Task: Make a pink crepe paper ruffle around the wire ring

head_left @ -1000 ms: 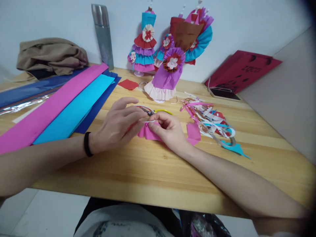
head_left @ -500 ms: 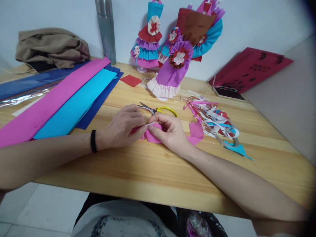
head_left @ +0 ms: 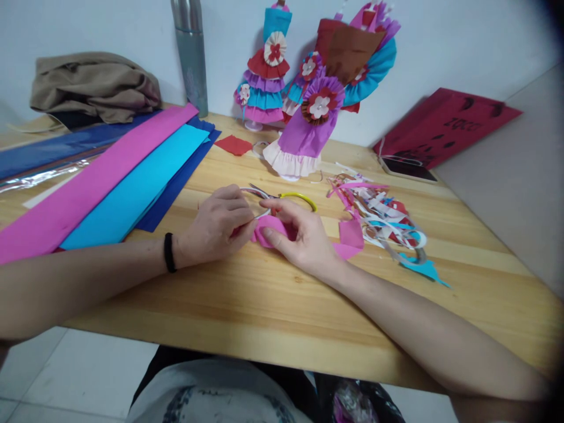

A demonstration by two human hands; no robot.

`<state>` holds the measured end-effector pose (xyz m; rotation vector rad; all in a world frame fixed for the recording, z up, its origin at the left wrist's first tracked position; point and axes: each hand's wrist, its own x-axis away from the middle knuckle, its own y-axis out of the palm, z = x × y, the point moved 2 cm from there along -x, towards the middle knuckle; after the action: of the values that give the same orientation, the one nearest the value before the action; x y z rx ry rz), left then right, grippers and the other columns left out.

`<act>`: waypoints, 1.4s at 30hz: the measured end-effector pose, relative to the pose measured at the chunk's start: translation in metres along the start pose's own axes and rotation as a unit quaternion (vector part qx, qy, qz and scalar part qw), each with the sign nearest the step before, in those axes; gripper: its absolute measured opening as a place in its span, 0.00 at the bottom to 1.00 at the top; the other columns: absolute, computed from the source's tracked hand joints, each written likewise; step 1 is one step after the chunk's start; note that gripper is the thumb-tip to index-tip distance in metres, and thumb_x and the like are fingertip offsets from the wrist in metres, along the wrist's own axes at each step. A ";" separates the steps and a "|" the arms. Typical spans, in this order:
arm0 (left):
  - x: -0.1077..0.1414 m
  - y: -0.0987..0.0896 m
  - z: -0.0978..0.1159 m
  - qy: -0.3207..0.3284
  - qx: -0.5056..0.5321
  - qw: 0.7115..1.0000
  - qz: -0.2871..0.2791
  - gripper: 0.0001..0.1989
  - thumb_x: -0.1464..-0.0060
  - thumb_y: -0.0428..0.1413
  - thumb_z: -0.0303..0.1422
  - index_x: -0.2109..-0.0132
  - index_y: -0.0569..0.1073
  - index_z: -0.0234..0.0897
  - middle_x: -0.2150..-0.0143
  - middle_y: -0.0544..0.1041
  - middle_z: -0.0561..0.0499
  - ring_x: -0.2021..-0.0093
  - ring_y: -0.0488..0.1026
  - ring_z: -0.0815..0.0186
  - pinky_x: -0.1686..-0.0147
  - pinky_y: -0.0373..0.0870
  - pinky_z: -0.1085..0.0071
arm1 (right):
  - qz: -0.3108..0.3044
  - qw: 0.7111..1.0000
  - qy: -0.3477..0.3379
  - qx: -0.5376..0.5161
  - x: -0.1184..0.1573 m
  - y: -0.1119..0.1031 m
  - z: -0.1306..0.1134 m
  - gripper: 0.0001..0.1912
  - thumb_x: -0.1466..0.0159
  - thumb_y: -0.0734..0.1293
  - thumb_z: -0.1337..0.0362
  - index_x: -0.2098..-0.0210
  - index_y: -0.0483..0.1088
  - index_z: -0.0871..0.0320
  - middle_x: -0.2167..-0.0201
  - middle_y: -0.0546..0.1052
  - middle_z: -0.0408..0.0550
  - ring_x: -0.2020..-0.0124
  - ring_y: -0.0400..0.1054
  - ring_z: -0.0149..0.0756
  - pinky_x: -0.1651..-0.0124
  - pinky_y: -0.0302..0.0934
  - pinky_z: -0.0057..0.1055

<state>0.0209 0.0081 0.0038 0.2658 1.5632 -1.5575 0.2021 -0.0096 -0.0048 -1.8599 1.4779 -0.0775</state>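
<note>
Pink crepe paper [head_left: 269, 231] lies bunched between my two hands, low over the table. My left hand [head_left: 219, 220] is closed, thumb against the curled forefinger, and a thin white strip [head_left: 263, 215] comes out from its fingertips and loops behind. How far the paper reaches under these fingers is hidden. My right hand [head_left: 305, 235] is curled round the pink paper, thumb lying on its near side and fingers behind it. Just beyond the hands lie scissors [head_left: 299, 197] with a yellow handle, blades partly covered by the white loop.
Folded pink paper [head_left: 101, 170] and blue paper [head_left: 145, 182] lie at left, a bottle [head_left: 191, 70] behind. Paper-dressed dolls [head_left: 304, 141] stand at the back. Coloured scraps [head_left: 379, 214], a tape roll [head_left: 416, 249], a phone [head_left: 408, 168] and a red bag [head_left: 445, 126] are at right.
My right thumb and fingers have spread from their pinch by the left fingertips and moved slightly right. The white strip has shifted, and more pink paper shows between the hands.
</note>
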 end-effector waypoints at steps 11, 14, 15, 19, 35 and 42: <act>-0.002 0.000 -0.004 -0.034 0.102 0.994 -0.018 0.18 0.38 0.52 0.28 0.78 0.62 0.38 0.79 0.66 0.53 0.71 0.65 0.66 0.69 0.64 0.69 | 0.015 0.980 0.130 -0.148 -0.009 -0.004 0.005 0.12 0.43 0.70 0.57 0.76 0.68 0.57 0.80 0.68 0.42 0.78 0.57 0.29 0.73 0.52 0.30; -0.002 0.000 -0.004 -0.060 0.121 0.990 -0.031 0.19 0.38 0.52 0.28 0.78 0.61 0.38 0.79 0.65 0.53 0.71 0.64 0.66 0.69 0.63 0.69 | 0.005 0.965 0.159 -0.210 -0.008 -0.003 0.004 0.12 0.46 0.72 0.58 0.75 0.68 0.57 0.79 0.68 0.40 0.78 0.58 0.28 0.73 0.52 0.29; -0.002 0.000 -0.004 -0.066 0.125 0.989 -0.036 0.19 0.38 0.52 0.28 0.78 0.60 0.38 0.79 0.65 0.53 0.71 0.64 0.66 0.69 0.62 0.69 | 0.004 0.963 0.159 -0.216 -0.008 -0.003 0.003 0.12 0.47 0.73 0.58 0.75 0.68 0.57 0.79 0.69 0.40 0.77 0.58 0.28 0.72 0.53 0.29; -0.002 0.000 -0.004 -0.087 0.135 0.986 -0.047 0.20 0.38 0.52 0.30 0.78 0.59 0.38 0.79 0.64 0.53 0.71 0.64 0.66 0.69 0.62 0.69 | -0.009 0.962 0.155 -0.225 -0.008 -0.005 -0.001 0.11 0.45 0.73 0.57 0.74 0.70 0.57 0.76 0.71 0.41 0.75 0.60 0.29 0.71 0.55 0.29; -0.002 0.002 -0.003 -0.056 0.123 0.990 -0.026 0.20 0.38 0.52 0.29 0.78 0.57 0.39 0.80 0.63 0.54 0.72 0.64 0.66 0.71 0.63 0.68 | -0.008 0.988 0.095 -0.124 -0.011 -0.008 -0.005 0.08 0.46 0.71 0.62 0.77 0.71 0.58 0.79 0.73 0.43 0.77 0.63 0.29 0.73 0.58 0.29; 0.000 0.003 -0.003 -0.061 0.124 0.990 -0.023 0.19 0.37 0.52 0.30 0.78 0.60 0.38 0.79 0.64 0.53 0.71 0.65 0.66 0.71 0.63 0.69 | 0.027 0.995 0.036 -0.092 -0.006 -0.003 -0.008 0.05 0.44 0.69 0.66 0.76 0.72 0.59 0.77 0.76 0.45 0.75 0.67 0.32 0.70 0.61 0.31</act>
<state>0.0220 0.0119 0.0010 0.2676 1.2888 -1.7728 0.1994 -0.0083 0.0048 -1.9790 1.6325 0.0182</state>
